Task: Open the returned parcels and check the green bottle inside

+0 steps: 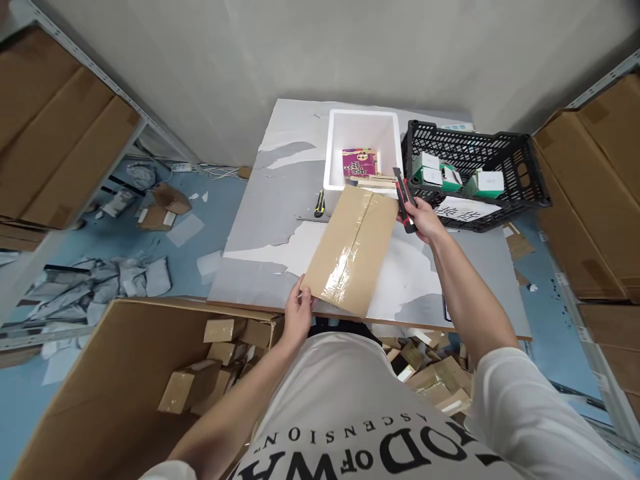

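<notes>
A flat brown cardboard box [353, 250] with clear tape along its middle lies tilted over the front of the table. My left hand [299, 310] grips its near left corner. In my right hand [424, 219] is a red and black utility knife [405, 200], held beside the box's far right edge; whether its fingers also touch the box is hard to tell. Just beyond the box stands a white foam box [363, 130] with a purple printed packet [360, 162] inside. A second, yellow and black utility knife [320, 203] rests left of the foam box.
A black plastic crate [520, 170] holding several green and white small boxes [487, 183] stands at the table's right. Below left is a large open carton [100, 373] with small brown boxes [193, 383]. Cardboard scraps [440, 380] lie below the table; loaded shelves flank both sides.
</notes>
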Tool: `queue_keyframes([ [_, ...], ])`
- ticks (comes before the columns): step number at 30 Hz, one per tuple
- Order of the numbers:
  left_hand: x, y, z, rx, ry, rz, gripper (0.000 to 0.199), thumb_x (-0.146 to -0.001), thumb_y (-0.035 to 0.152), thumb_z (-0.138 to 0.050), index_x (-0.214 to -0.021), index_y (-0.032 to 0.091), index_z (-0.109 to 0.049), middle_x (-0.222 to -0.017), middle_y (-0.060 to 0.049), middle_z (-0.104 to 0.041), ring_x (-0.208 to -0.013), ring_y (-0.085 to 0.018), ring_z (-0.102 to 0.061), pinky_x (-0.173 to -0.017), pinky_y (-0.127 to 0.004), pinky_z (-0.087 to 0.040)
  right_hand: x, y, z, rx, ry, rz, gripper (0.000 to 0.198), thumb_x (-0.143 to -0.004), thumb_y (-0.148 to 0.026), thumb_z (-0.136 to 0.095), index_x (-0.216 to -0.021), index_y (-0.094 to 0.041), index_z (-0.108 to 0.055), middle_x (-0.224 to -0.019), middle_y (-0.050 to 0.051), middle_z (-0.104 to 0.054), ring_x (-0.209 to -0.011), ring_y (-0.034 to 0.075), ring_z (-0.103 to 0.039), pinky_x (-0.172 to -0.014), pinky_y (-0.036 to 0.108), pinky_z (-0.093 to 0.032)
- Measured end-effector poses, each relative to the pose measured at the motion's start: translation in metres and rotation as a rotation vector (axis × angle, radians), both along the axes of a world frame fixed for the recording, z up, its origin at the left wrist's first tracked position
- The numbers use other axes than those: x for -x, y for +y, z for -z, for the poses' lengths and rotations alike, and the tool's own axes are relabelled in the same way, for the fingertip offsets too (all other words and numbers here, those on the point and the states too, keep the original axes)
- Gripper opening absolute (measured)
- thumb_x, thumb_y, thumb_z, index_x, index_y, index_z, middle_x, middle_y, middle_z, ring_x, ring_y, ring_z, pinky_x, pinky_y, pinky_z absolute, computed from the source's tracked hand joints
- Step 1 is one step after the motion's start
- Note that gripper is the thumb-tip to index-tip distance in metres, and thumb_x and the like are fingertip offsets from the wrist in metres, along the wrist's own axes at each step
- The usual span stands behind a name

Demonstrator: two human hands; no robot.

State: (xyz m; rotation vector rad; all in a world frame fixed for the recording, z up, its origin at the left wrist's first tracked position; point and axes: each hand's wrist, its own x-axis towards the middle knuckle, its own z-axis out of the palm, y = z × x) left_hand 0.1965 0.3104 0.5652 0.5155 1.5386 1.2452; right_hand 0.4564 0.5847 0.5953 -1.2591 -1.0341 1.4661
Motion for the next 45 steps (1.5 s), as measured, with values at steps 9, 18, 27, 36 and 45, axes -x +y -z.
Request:
queue_keyframes([
  [9, -0.026, -0.023, 0.015, 0.028, 0.059, 0.102, 0.065, -0.083, 0.057, -0.055, -0.140, 0.028, -0.045, -0.127, -0.008, -0.055, -0.100, -0.017, -0.062, -0.091, -0.033, -0.055, 0.004, 0.023, 0.012, -0.017, -0.046, -0.104, 0.016, -0.077, -0.022, -0.069, -0.089, -0.017, -0.059, -0.075, -0.003, -0.062, -0.061, 0.008, -0.058, -0.060, 0.024, -0.055],
  [18, -0.012, -0.012, 0.014, 0.092, 0.280, 0.196, 0.066, -0.071, 0.057, -0.068, -0.129, 0.027, -0.058, -0.117, -0.008, -0.057, -0.080, -0.018, -0.058, -0.052, -0.030, -0.057, -0.002, -0.002, 0.035, -0.083, -0.015, 0.044, 0.022, -0.074, -0.029, -0.069, -0.091, -0.020, -0.057, -0.075, -0.005, -0.060, -0.062, 0.008, -0.056, -0.061, 0.023, -0.052],
  [27, -0.002, 0.002, 0.013, 0.045, 0.353, 0.267, 0.075, -0.067, 0.047, -0.071, -0.135, 0.026, -0.049, -0.128, -0.011, -0.054, -0.085, -0.018, -0.057, -0.063, -0.030, -0.052, -0.025, -0.121, 0.014, -0.057, 0.113, 0.247, 0.039, -0.071, -0.045, -0.074, -0.101, -0.027, -0.057, -0.115, 0.001, -0.067, -0.098, 0.020, -0.067, -0.081, 0.038, -0.056],
  [36, 0.042, 0.148, 0.006, -0.154, 0.266, 0.479, 0.056, -0.084, 0.060, -0.047, -0.122, 0.020, -0.059, -0.138, -0.012, -0.051, -0.124, -0.026, -0.048, -0.094, -0.040, -0.046, -0.014, -0.290, 0.017, 0.275, 0.295, 0.378, 0.042, -0.076, -0.046, -0.071, -0.113, -0.030, -0.058, -0.122, 0.006, -0.066, -0.104, 0.027, -0.066, -0.082, 0.045, -0.056],
  [45, 0.019, 0.305, 0.000, -0.206, 0.309, 0.598, 0.038, -0.087, 0.035, -0.053, -0.121, 0.017, -0.058, -0.123, -0.012, -0.059, -0.111, -0.020, -0.055, -0.091, -0.038, -0.046, 0.034, -0.326, -0.004, 0.394, 0.457, 0.397, 0.041, -0.082, -0.047, -0.065, -0.121, -0.041, -0.054, -0.143, 0.000, -0.050, -0.123, 0.027, -0.055, -0.089, 0.053, -0.054],
])
